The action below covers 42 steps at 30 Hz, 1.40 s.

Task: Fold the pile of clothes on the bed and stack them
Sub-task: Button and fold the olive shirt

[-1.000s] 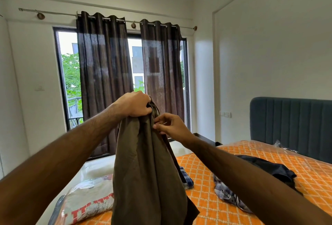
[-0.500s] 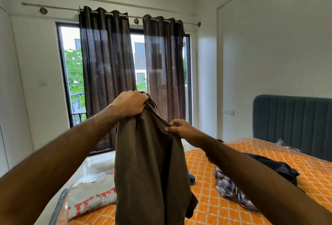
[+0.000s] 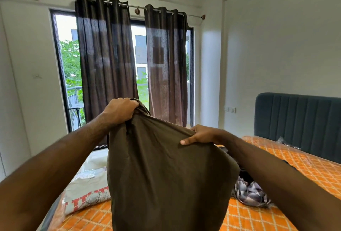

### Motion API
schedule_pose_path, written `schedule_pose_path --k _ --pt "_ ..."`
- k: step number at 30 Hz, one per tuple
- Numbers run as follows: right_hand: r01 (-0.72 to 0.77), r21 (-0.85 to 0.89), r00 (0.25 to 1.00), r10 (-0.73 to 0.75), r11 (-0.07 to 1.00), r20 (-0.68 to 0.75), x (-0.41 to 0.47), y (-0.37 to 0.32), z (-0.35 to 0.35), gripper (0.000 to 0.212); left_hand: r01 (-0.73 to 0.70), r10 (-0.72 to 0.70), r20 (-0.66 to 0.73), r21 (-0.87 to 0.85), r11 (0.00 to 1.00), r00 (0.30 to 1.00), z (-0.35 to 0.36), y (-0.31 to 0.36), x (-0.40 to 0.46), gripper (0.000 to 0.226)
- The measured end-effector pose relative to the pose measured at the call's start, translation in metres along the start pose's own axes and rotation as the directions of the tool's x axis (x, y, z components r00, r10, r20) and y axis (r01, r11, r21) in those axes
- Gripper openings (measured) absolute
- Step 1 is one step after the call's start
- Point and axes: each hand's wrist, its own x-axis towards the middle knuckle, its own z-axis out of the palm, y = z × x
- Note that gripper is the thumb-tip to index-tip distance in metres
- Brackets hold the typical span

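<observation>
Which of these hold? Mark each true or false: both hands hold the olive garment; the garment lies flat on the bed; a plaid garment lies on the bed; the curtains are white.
1. Both the left hand and the right hand grip the olive-brown garment: true.
2. The garment lies flat on the bed: false, it hangs in the air above it.
3. A plaid garment lies crumpled on the bed: true.
4. The curtains are white: false, they are dark brown.
</observation>
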Motion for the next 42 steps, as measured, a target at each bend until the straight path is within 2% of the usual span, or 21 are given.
schedule_pose_path --k 3,6,8,11,13,15,16,17,20,22,24,27,30,32,33,35,37,39,42 --pt "0.006 0.091 1.000 -0.005 0.996 -0.008 -0.006 0.018 -0.007 0.046 0.080 -0.078 0.049 -0.033 0.996 0.996 0.014 -0.018 -0.006 0.023" --pt "0.073 0.173 0.984 -0.043 0.982 -0.170 -0.007 0.026 -0.010 0.037 0.163 -0.142 0.122 -0.192 0.968 0.982 0.027 -0.033 -0.011 0.019" --pt "0.121 0.224 0.963 -0.060 0.967 -0.262 -0.002 0.022 -0.008 0.024 0.184 -0.134 0.183 -0.290 0.939 0.974 0.035 -0.036 -0.009 0.018" --pt "0.144 0.272 0.949 -0.055 0.951 -0.312 0.005 0.003 -0.005 0.013 0.161 -0.042 0.307 -0.374 0.913 0.951 0.045 -0.028 -0.001 0.020" --pt "0.118 0.303 0.958 -0.028 0.945 -0.285 0.009 -0.011 -0.004 0.019 0.125 0.082 0.405 -0.458 0.880 0.910 0.049 -0.020 0.003 0.022" --pt "0.081 0.345 0.977 -0.006 0.935 -0.212 0.010 -0.027 -0.003 0.025 0.083 0.249 0.447 -0.602 0.794 0.859 0.048 -0.010 0.003 0.024" --pt "0.076 0.353 0.984 -0.013 0.932 -0.177 0.011 -0.035 -0.002 0.026 0.067 0.300 0.431 -0.655 0.752 0.851 0.047 -0.004 0.002 0.023" --pt "0.082 0.355 0.988 -0.028 0.931 -0.153 0.011 -0.042 -0.001 0.024 0.052 0.300 0.390 -0.679 0.732 0.871 0.047 0.001 0.003 0.021" --pt "0.133 0.358 0.988 -0.097 0.924 -0.117 0.009 -0.058 0.003 0.017 0.019 0.148 0.186 -0.681 0.732 0.971 0.042 0.017 0.007 0.011" --pt "0.177 0.345 0.982 -0.144 0.922 -0.121 0.011 -0.061 0.013 0.015 0.009 0.074 0.079 -0.738 0.674 0.994 0.036 0.031 0.008 0.006" --pt "0.237 0.292 0.965 -0.190 0.927 -0.179 0.018 -0.060 0.023 0.025 -0.023 0.037 0.000 -0.790 0.613 0.999 0.029 0.048 0.007 0.008" --pt "0.282 0.263 0.950 -0.230 0.923 -0.211 0.023 -0.059 0.034 0.038 -0.067 0.017 -0.070 -0.812 0.580 0.997 0.023 0.067 0.006 0.009" --pt "0.268 0.114 0.951 -0.243 0.957 -0.191 0.022 -0.059 0.031 0.024 -0.107 0.016 -0.117 -0.838 0.536 0.993 0.021 0.071 -0.002 0.005" --pt "0.257 -0.035 0.942 -0.258 0.966 -0.215 0.021 -0.056 0.024 0.015 -0.122 0.043 -0.116 -0.862 0.493 0.992 0.019 0.071 -0.008 0.015" --pt "0.252 -0.110 0.923 -0.272 0.962 -0.271 0.021 -0.051 0.017 0.016 -0.099 0.044 -0.089 -0.873 0.477 0.995 0.018 0.067 -0.008 0.023" --pt "0.227 -0.180 0.857 -0.284 0.957 -0.430 0.017 -0.041 0.000 0.024 -0.018 -0.015 -0.030 -0.856 0.517 0.999 0.020 0.050 -0.007 0.038" --pt "0.210 -0.149 0.790 -0.258 0.966 -0.557 0.006 -0.032 -0.019 0.025 0.054 -0.090 -0.004 -0.774 0.631 0.996 0.026 0.026 -0.003 0.040" --pt "0.219 -0.145 0.764 -0.263 0.965 -0.590 -0.004 -0.031 -0.030 0.026 0.106 -0.145 0.010 -0.739 0.666 0.989 0.023 0.009 -0.006 0.024" --pt "0.254 -0.205 0.710 -0.326 0.945 -0.624 -0.009 -0.042 -0.032 0.027 0.086 -0.171 -0.036 -0.754 0.651 0.985 0.015 0.007 -0.013 0.036"
